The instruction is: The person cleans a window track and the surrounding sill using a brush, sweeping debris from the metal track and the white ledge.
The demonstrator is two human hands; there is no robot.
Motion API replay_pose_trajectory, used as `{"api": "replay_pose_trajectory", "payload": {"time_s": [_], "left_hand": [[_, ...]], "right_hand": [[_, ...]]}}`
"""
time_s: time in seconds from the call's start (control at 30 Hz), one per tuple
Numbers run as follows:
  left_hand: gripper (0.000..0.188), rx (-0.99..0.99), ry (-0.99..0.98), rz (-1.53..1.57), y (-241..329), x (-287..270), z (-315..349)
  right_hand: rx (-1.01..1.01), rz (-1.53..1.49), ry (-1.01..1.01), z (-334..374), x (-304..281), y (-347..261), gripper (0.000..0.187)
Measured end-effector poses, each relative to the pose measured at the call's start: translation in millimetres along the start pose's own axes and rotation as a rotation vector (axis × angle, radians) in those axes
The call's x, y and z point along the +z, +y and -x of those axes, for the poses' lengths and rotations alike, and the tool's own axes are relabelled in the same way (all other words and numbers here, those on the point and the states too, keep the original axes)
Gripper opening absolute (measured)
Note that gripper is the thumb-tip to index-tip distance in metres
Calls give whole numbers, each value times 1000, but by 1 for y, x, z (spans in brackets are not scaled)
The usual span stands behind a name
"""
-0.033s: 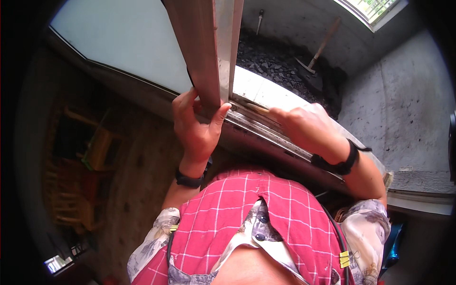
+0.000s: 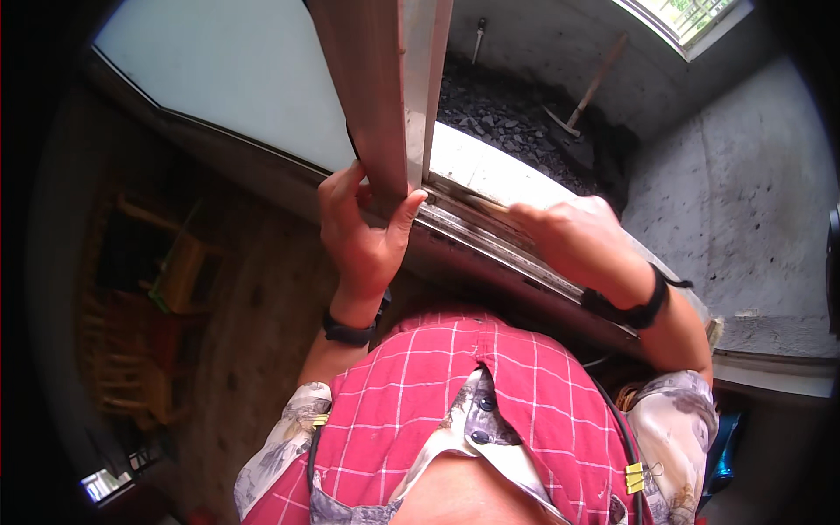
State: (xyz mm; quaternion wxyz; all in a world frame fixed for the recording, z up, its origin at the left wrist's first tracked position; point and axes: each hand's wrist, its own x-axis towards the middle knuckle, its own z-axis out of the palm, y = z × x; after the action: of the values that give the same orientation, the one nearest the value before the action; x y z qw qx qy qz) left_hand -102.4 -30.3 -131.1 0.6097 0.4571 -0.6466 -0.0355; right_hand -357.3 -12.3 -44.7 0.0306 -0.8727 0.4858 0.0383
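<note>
My left hand (image 2: 363,227) grips the lower end of a brown window sash frame (image 2: 372,114), thumb on its right edge and fingers on the left. Closed around a slim, pale stick-like tool (image 2: 490,204) is my right hand (image 2: 573,232). The tool's darker far end lies along the grooved window track (image 2: 499,241), just right of the sash. My palm and fingers hide most of the tool, so its exact kind cannot be made out.
Beyond the white sill (image 2: 490,162), dark rubble (image 2: 499,118) lies by a grey wall, with a pickaxe (image 2: 586,101) leaning there. The glass pane (image 2: 219,79) is at upper left. Wooden furniture (image 2: 131,359) stands in the dim room at left.
My right hand and the tool in it have slid slightly right along the track. The left hand stays on the sash.
</note>
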Motion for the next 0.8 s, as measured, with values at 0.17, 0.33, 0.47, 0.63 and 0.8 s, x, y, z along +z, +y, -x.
{"api": "replay_pose_trajectory", "payload": {"time_s": [0.17, 0.33, 0.47, 0.63, 0.8], "left_hand": [[63, 19, -7, -2, -1, 3, -2], [62, -2, -11, -4, -8, -1, 4], [59, -20, -1, 43, -9, 5, 1], [58, -32, 8, 8, 1, 4, 0], [56, -65, 0, 27, 10, 5, 2]], "right_hand": [[28, 84, -127, 49, -51, 21, 9], [-45, -31, 170, 14, -55, -5, 10], [-95, -22, 203, -27, 4, 2, 11], [-15, -52, 36, 16, -5, 24, 12], [128, 185, -251, 95, -51, 51, 7]]}}
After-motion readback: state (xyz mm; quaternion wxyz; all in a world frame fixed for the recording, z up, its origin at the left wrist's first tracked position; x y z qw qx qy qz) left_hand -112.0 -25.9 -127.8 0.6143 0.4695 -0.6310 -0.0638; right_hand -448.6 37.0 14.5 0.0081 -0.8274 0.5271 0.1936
